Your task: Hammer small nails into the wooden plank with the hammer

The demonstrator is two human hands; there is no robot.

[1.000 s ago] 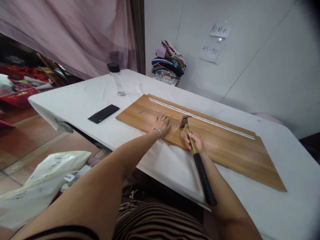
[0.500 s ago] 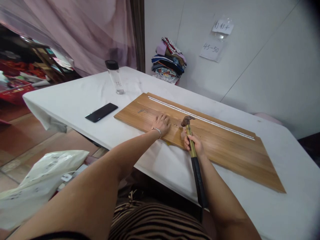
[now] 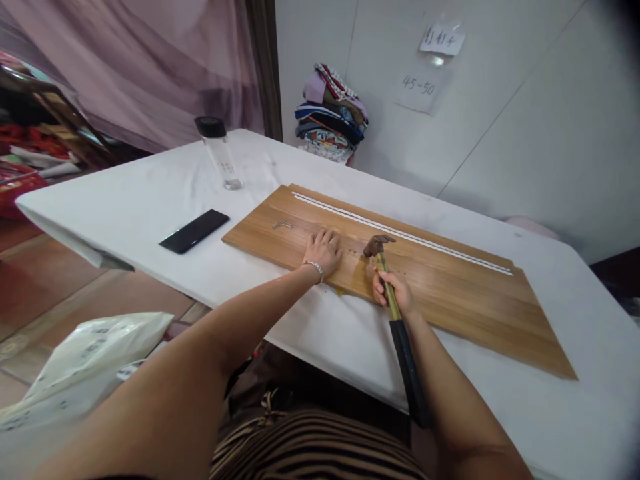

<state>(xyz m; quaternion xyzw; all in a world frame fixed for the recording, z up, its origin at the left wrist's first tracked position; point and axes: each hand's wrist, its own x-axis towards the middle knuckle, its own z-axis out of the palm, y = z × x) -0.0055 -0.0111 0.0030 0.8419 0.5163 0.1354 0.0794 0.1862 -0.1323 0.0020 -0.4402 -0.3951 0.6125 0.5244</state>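
My right hand [image 3: 394,291] is wrapped round the wooden part of a claw hammer [image 3: 395,308], close below its rusty head. The hammer's black grip points back toward me, and the head is over the wooden board [image 3: 465,307]. Flat on the board lies my left hand [image 3: 323,251], fingers stretched out and a bracelet at the wrist. Between the two hands some small dark marks show on the wood, too small to make out. A few nails [image 3: 283,225] lie loose on the board's left part. Two white strips [image 3: 400,231] run along its far side.
On the white-covered table [image 3: 145,180] a black phone [image 3: 194,231] lies left of the board, with a clear bottle [image 3: 220,155] behind it. Folded clothes [image 3: 333,113] are stacked beyond the far edge by the wall. A pale plastic bag [image 3: 95,360] is low at left.
My right hand and the hammer have shifted slightly right and toward me. The left hand stays flat on the board. The camera view has moved a little.
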